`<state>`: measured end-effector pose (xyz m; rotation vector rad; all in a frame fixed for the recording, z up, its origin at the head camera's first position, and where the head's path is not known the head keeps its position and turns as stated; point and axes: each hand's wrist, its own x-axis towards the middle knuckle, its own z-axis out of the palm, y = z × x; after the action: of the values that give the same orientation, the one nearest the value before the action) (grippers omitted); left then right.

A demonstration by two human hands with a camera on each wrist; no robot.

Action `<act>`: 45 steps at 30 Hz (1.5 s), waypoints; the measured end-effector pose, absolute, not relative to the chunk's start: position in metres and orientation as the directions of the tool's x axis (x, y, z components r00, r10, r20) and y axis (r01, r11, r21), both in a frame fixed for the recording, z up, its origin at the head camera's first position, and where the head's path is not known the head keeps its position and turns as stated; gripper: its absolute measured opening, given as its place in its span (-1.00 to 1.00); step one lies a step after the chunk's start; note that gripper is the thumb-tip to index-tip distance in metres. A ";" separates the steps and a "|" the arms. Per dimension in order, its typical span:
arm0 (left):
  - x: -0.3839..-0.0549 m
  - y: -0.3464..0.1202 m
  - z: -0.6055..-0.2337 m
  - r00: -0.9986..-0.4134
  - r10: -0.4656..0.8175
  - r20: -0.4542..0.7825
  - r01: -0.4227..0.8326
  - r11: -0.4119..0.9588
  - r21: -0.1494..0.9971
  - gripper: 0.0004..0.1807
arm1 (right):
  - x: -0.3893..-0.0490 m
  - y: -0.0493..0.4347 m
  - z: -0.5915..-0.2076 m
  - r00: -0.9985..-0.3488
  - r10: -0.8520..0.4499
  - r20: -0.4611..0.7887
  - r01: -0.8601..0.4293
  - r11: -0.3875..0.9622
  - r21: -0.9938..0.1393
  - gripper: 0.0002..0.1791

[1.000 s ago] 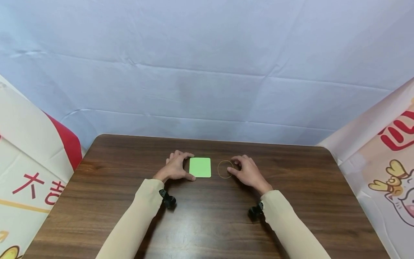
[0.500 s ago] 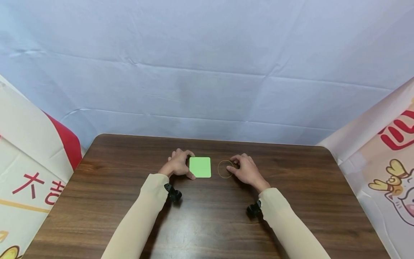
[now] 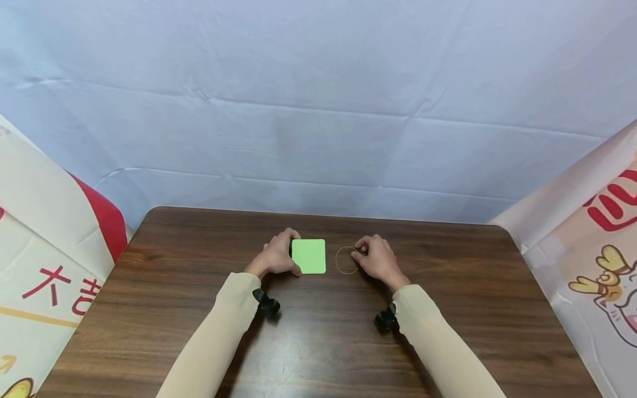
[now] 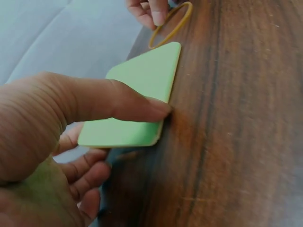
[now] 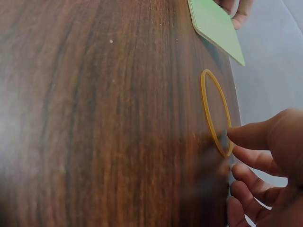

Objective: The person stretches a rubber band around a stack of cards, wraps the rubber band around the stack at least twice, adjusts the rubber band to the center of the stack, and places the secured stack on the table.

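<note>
A light-green square card (image 3: 309,256) with rounded corners lies near the middle of the table; its edge looks layered in the right wrist view. My left hand (image 3: 276,255) grips its left side, thumb (image 4: 147,109) on the near edge and fingers on the far edge. The card's left end looks slightly raised in the left wrist view. A thin yellow rubber band (image 5: 206,101) forms a loop to the right of the card. My right hand (image 3: 379,258) pinches the band's right side between thumb (image 5: 246,135) and index finger; the other fingers are loosely curled.
The brown wooden table (image 3: 318,342) has a back edge not far beyond both hands. A pale cloth (image 3: 318,110) hangs behind it, and printed sheets (image 3: 50,265) stand at both sides. Each wrist wears a small black camera (image 3: 269,305).
My left thumb and fingers have closed in on the card, which has shifted slightly. My right thumb has drawn nearer to the index finger at the rubber band.
</note>
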<state>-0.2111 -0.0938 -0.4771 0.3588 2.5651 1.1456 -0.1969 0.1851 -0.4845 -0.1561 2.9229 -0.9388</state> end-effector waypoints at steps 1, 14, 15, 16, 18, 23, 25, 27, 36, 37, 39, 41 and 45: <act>-0.210 -0.094 -0.478 -0.921 0.352 -0.164 0.103 0.627 0.772 -0.17 | -0.197 0.185 -0.485 -0.993 -0.111 -0.032 -0.072 0.809 -0.583 -0.80; -0.202 -0.097 -0.484 -0.945 0.327 0.008 0.172 0.477 0.862 -0.48 | -0.197 0.181 -0.489 -0.996 -0.082 -0.042 -0.041 0.798 -0.601 -0.92; -0.202 -0.097 -0.484 -0.947 0.320 0.024 0.182 0.473 0.862 -0.51 | -0.196 0.181 -0.489 -0.995 -0.088 -0.042 -0.045 0.797 -0.603 -0.91; -0.201 -0.098 -0.484 -0.949 0.311 0.042 0.192 0.470 0.861 -0.53 | -0.195 0.181 -0.488 -0.995 -0.095 -0.041 -0.051 0.794 -0.606 -0.91; -0.200 -0.098 -0.484 -0.953 0.296 0.069 0.207 0.466 0.860 -0.55 | -0.194 0.181 -0.488 -0.994 -0.104 -0.040 -0.057 0.785 -0.616 -0.90; -0.197 -0.097 -0.484 -0.956 0.265 0.126 0.242 0.471 0.848 -0.52 | -0.190 0.183 -0.487 -0.994 -0.099 -0.049 -0.041 0.740 -0.672 -0.90; -0.197 -0.096 -0.483 -0.955 0.254 0.153 0.261 0.478 0.839 -0.52 | -0.189 0.184 -0.486 -0.993 -0.098 -0.059 -0.030 0.722 -0.691 -0.89; -0.196 -0.095 -0.483 -0.952 0.245 0.182 0.284 0.492 0.823 -0.52 | -0.187 0.185 -0.485 -0.993 -0.096 -0.062 -0.025 0.711 -0.703 -0.89; -0.197 -0.089 -0.485 -0.935 0.210 0.285 0.354 0.570 0.742 -0.62 | -0.182 0.186 -0.481 -0.992 -0.097 -0.078 -0.005 0.661 -0.750 -0.89; -0.197 -0.088 -0.485 -0.935 0.207 0.288 0.354 0.571 0.740 -0.62 | -0.182 0.186 -0.480 -0.992 -0.097 -0.083 0.000 0.654 -0.756 -0.88; -0.196 -0.088 -0.484 -0.935 0.200 0.293 0.355 0.572 0.739 -0.63 | -0.181 0.186 -0.480 -0.991 -0.099 -0.095 0.009 0.645 -0.764 -0.86; -0.195 -0.088 -0.484 -0.935 0.198 0.296 0.355 0.569 0.742 -0.64 | -0.181 0.186 -0.479 -0.989 -0.105 -0.107 0.014 0.646 -0.764 -0.84; -0.194 -0.088 -0.482 -0.935 0.206 0.289 0.354 0.556 0.752 -0.69 | -0.179 0.187 -0.479 -0.985 -0.122 -0.120 0.010 0.659 -0.752 -0.86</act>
<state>-0.1936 -0.0885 -0.4815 0.5293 2.9159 1.4730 -0.1790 0.1868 -0.4787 -0.0916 2.7132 -1.2319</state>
